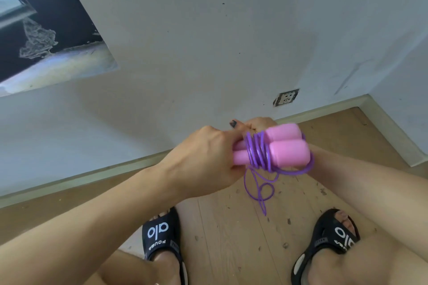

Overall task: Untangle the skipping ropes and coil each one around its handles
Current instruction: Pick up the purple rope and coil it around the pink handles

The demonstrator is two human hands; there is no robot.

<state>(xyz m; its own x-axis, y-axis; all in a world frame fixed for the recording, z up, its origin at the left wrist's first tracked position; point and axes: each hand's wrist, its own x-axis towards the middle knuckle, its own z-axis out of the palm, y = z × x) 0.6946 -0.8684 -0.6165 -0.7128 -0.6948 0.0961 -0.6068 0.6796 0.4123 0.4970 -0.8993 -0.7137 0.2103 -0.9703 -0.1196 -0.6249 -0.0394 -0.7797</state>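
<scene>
With the left hand gripping the paired pink handles and the right hand curled behind them, its hold unclear, the person should wind the dangling purple rope tight beside the existing turns.

Pink-handled skipping rope, mostly coiled

Two pink handles lying side by side, held above the floor, bound round their middles by several turns of purple cord; a loose end of cord dangling below in a few slack loops.
</scene>
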